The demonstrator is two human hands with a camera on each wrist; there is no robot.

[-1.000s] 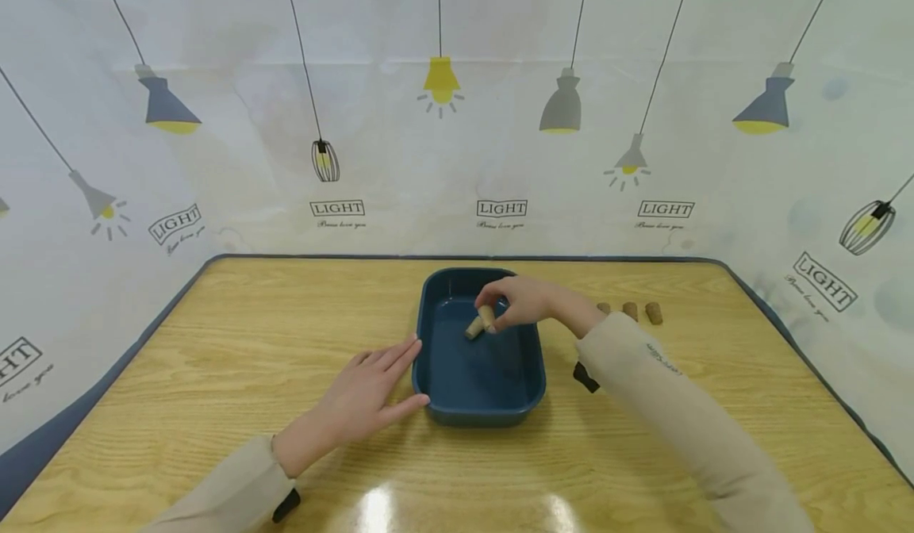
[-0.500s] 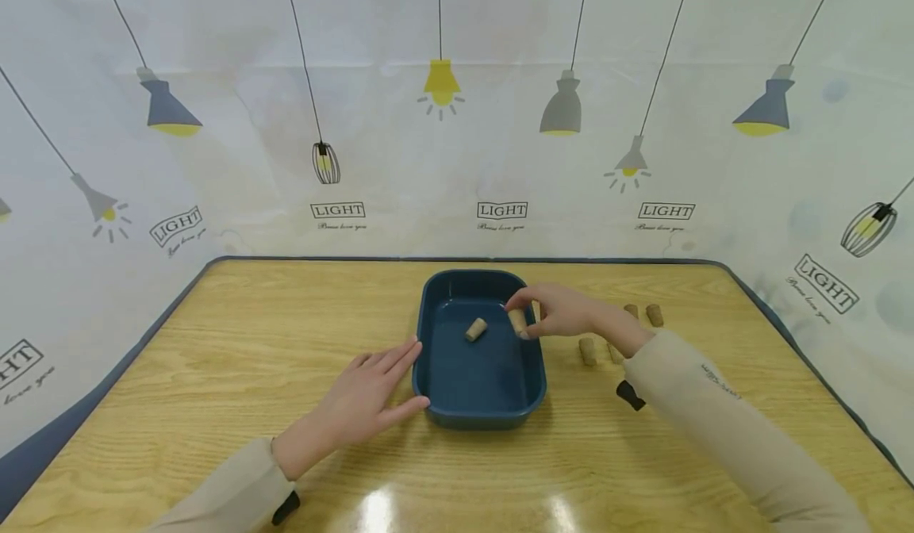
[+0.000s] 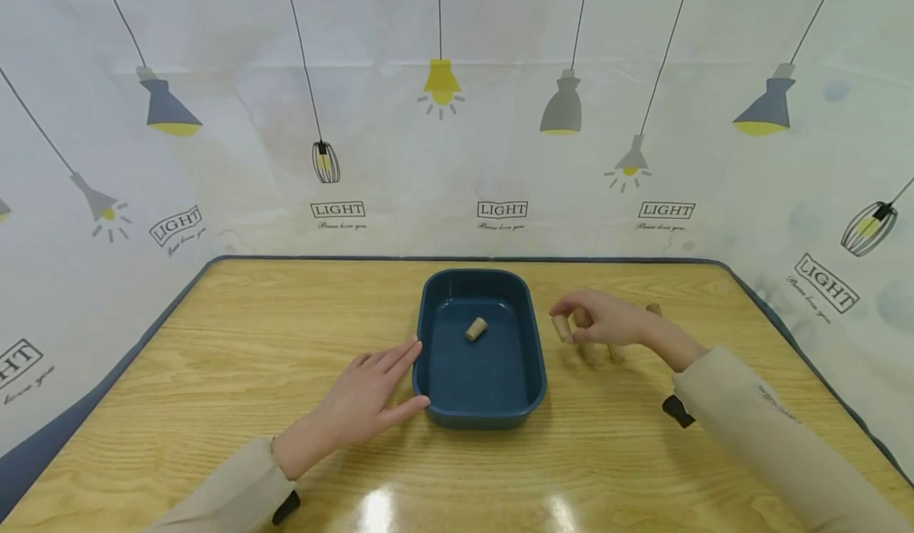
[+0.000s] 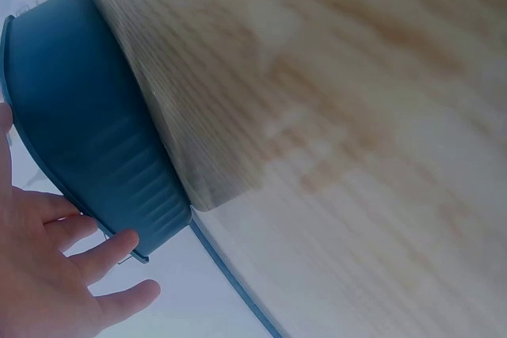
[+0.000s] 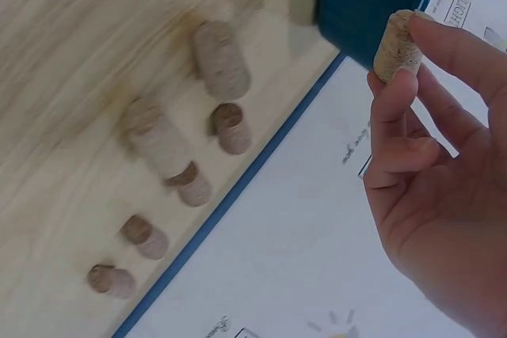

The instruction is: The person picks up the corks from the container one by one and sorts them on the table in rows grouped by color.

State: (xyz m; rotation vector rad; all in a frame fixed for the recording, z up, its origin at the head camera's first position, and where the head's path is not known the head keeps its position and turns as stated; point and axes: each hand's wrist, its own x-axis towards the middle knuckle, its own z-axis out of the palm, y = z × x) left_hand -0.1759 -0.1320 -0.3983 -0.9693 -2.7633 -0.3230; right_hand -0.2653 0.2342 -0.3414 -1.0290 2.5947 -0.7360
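Between thumb and fingertips, my right hand (image 3: 605, 319) pinches a wine cork (image 5: 398, 47), held above the table just right of a dark blue baking dish (image 3: 480, 419). Another cork (image 3: 476, 329) lies on its side on the dish's floor, a little behind the middle. My left hand (image 3: 367, 394) has its fingers spread, and its fingertips touch the dish's left rim. In the left wrist view those fingers sit along the rim of the ribbed dish wall (image 4: 119, 140).
Several more corks stand on the wooden table (image 3: 286, 311) right of the dish, partly hidden by my right hand in the head view. The right wrist view shows a near cork (image 5: 222, 61) and smaller ones behind it. A lamp-printed sheet (image 3: 400, 136) surrounds the table.
My right hand has carried the pinched cork from above the dish, over its right rim, to the right. The cork in the dish and my left hand have stayed put.
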